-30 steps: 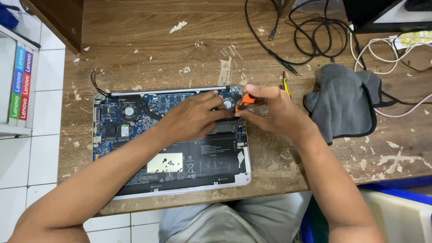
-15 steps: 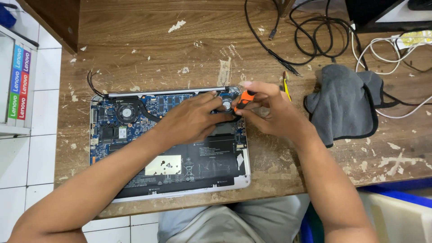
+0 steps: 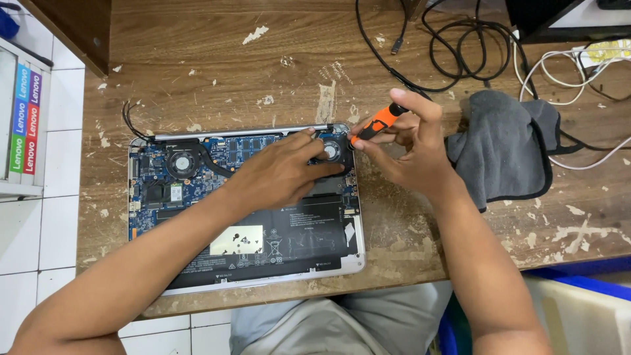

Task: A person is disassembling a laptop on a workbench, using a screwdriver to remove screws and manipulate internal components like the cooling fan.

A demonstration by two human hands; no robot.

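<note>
Lying bottom-up on the worn wooden table (image 3: pixel 197 72), an opened laptop (image 3: pixel 246 207) shows its blue circuit board, a black battery along the near half and two round cooling fans at the far edge. The left hand (image 3: pixel 286 172) rests flat across the middle of the board, fingers spread and loose, its fingertips reaching the right cooling fan (image 3: pixel 330 152) in the far right corner of the laptop; it grasps nothing, only presses down there. The right hand (image 3: pixel 411 148) is clenched round an orange-and-black screwdriver (image 3: pixel 376 123), thumb and forefinger pinching the handle, which slants from the far right down toward the near left. The tip points at the far right corner of the laptop, just beside the right fan, though the fingers hide whether it actually sits in a screw. The left cooling fan (image 3: pixel 181 162) lies well apart, toward the far left of the board, with a dark heat pipe running from it toward the centre. A short black wire sticks out past the laptop's far left corner. Just right of the right hand a crumpled grey cloth (image 3: pixel 506 148) lies on the table, touching the wrist or nearly so. Beyond it, at the far right, black cables (image 3: pixel 460 59) coil loosely and white cables (image 3: pixel 559 79) loop beside them.
</note>
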